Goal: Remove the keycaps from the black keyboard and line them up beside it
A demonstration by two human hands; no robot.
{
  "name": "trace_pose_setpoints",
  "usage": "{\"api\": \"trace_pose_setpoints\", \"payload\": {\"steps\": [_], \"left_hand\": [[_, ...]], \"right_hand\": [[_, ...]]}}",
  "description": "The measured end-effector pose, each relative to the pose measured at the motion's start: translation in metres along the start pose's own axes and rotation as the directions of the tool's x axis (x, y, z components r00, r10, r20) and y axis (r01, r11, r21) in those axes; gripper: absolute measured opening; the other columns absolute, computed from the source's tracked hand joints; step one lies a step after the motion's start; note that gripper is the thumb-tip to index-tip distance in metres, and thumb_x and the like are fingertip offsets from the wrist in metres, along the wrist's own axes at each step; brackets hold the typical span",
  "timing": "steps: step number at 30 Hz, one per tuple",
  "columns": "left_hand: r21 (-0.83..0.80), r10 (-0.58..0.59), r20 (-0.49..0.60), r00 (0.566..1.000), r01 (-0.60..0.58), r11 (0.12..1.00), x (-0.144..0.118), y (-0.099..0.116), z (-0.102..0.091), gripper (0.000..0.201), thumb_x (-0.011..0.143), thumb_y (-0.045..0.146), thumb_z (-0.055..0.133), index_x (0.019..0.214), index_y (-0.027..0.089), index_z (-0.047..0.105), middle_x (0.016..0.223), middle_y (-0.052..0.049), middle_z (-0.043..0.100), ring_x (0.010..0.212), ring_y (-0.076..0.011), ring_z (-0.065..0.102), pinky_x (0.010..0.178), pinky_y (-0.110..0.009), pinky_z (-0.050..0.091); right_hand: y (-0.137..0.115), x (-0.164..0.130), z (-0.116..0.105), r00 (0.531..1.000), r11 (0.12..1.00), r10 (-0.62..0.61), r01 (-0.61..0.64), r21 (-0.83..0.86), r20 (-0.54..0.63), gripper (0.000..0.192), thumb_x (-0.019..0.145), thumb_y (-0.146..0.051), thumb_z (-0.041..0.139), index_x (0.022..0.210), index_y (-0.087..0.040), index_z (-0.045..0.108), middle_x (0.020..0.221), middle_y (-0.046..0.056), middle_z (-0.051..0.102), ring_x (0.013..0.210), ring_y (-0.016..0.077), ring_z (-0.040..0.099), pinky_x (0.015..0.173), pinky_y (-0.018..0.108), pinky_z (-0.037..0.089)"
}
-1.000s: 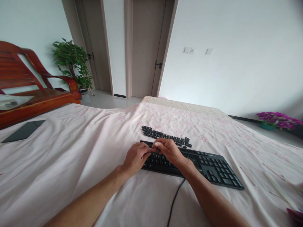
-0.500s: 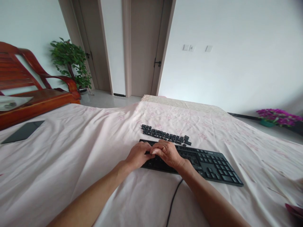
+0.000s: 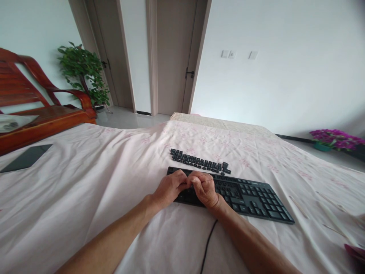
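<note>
Directly under both curled hands, left hand (image 3: 168, 187) touching right hand (image 3: 204, 187), lies the left end of the keyboard (image 3: 245, 196), its long axis running off rightward, loose keycaps (image 3: 199, 162) just beyond the knuckles; whether either hand pinches anything I cannot tell.

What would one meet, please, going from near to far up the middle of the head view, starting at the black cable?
Black cable → hands, left hand beside right hand, on the keyboard → row of loose keycaps → pink bedsheet → door.
</note>
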State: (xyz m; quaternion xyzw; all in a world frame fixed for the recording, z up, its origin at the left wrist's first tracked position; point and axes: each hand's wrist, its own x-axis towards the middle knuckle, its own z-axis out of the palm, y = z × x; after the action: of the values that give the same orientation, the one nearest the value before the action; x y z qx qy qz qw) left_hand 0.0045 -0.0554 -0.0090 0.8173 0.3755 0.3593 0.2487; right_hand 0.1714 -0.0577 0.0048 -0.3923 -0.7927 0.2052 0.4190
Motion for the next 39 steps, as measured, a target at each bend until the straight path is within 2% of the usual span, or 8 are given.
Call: {"api": "trace_pose_setpoints", "payload": {"steps": [5, 7, 11, 17, 22, 25, 32, 39], "left_hand": [[-0.107, -0.076, -0.091, 0.993, 0.066, 0.992, 0.001, -0.004, -0.001, 0.003, 0.082, 0.019, 0.060, 0.084, 0.018, 0.062, 0.081, 0.000, 0.059, 0.077, -0.0136, 0.056, 0.071, -0.025, 0.046], [-0.193, -0.159, -0.126, 0.979, 0.133, 0.972, 0.003, -0.008, 0.000, 0.022, 0.078, 0.013, 0.062, 0.098, 0.020, 0.061, 0.091, -0.001, 0.062, 0.078, -0.0133, 0.058, 0.073, -0.026, 0.049], [-0.362, -0.282, -0.150, 0.948, 0.213, 0.908, 0.005, -0.016, 0.001, 0.044, 0.074, 0.007, 0.062, 0.115, 0.021, 0.056, 0.097, -0.002, 0.063, 0.082, -0.0130, 0.063, 0.079, -0.028, 0.052], [-0.472, -0.328, -0.154, 0.932, 0.223, 0.853, 0.005, -0.021, 0.004, 0.050, 0.074, 0.016, 0.066, 0.121, 0.021, 0.049, 0.100, -0.003, 0.062, 0.078, -0.0131, 0.066, 0.073, -0.027, 0.054], [-0.479, -0.329, -0.153, 0.932, 0.221, 0.849, 0.006, -0.020, 0.004, 0.053, 0.073, 0.014, 0.066, 0.122, 0.022, 0.047, 0.101, -0.004, 0.061, 0.077, -0.0122, 0.066, 0.072, -0.026, 0.054], [-0.459, -0.332, -0.194, 0.923, 0.214, 0.862, 0.005, -0.019, 0.005, 0.057, 0.072, 0.011, 0.063, 0.125, 0.022, 0.045, 0.106, -0.005, 0.059, 0.079, -0.0120, 0.065, 0.074, -0.028, 0.055], [-0.144, -0.220, -0.319, 0.922, 0.182, 0.973, -0.002, -0.016, 0.007, 0.047, 0.076, 0.008, 0.054, 0.121, 0.025, 0.052, 0.112, -0.004, 0.060, 0.096, -0.0170, 0.059, 0.088, -0.036, 0.049], [-0.104, -0.205, -0.302, 0.931, 0.181, 0.978, -0.003, -0.014, 0.004, 0.041, 0.076, 0.008, 0.051, 0.113, 0.024, 0.057, 0.109, -0.004, 0.062, 0.096, -0.0181, 0.059, 0.089, -0.036, 0.049]], "right_hand": [[-0.007, 0.005, -0.007, 0.991, 0.985, -0.131, 0.129, -0.112, -0.011, 0.045, 0.096, -0.045, 0.032, 0.078, -0.021, 0.066, 0.077, 0.007, 0.067, 0.074, 0.0183, 0.059, 0.075, 0.030, 0.045], [-0.011, 0.010, -0.012, 0.987, 0.963, -0.160, 0.154, -0.222, -0.008, 0.037, 0.097, -0.039, 0.036, 0.094, -0.020, 0.067, 0.084, 0.008, 0.068, 0.082, 0.0197, 0.059, 0.080, 0.031, 0.044], [-0.015, 0.019, -0.018, 0.995, 0.915, -0.071, 0.092, -0.392, 0.066, 0.030, 0.097, -0.027, 0.039, 0.114, -0.022, 0.063, 0.095, 0.007, 0.068, 0.089, 0.0186, 0.060, 0.082, 0.028, 0.043], [-0.015, 0.019, -0.011, 0.976, 0.869, 0.107, 0.001, -0.495, 0.189, 0.023, 0.093, -0.038, 0.049, 0.097, -0.028, 0.070, 0.088, 0.003, 0.070, 0.082, 0.0180, 0.065, 0.066, 0.023, 0.040], [-0.014, 0.020, -0.011, 0.976, 0.854, 0.148, -0.045, -0.519, 0.159, 0.019, 0.089, -0.037, 0.055, 0.087, -0.026, 0.070, 0.086, 0.003, 0.070, 0.082, 0.0195, 0.065, 0.063, 0.024, 0.037], [-0.001, 0.033, -0.016, 0.969, 0.838, 0.235, -0.162, -0.521, 0.077, 0.017, 0.085, -0.037, 0.058, 0.084, -0.024, 0.070, 0.081, 0.003, 0.071, 0.079, 0.0199, 0.065, 0.063, 0.024, 0.036], [0.047, 0.100, -0.032, 0.870, 0.707, 0.485, -0.448, -0.547, -0.086, 0.021, 0.082, -0.035, 0.057, 0.091, -0.026, 0.073, 0.084, 0.003, 0.072, 0.081, 0.0188, 0.064, 0.060, 0.024, 0.036], [0.077, 0.130, -0.015, 0.848, 0.665, 0.528, -0.452, -0.595, -0.054, 0.017, 0.077, -0.029, 0.060, 0.086, -0.026, 0.075, 0.088, 0.004, 0.072, 0.086, 0.0201, 0.064, 0.065, 0.025, 0.040]]}}
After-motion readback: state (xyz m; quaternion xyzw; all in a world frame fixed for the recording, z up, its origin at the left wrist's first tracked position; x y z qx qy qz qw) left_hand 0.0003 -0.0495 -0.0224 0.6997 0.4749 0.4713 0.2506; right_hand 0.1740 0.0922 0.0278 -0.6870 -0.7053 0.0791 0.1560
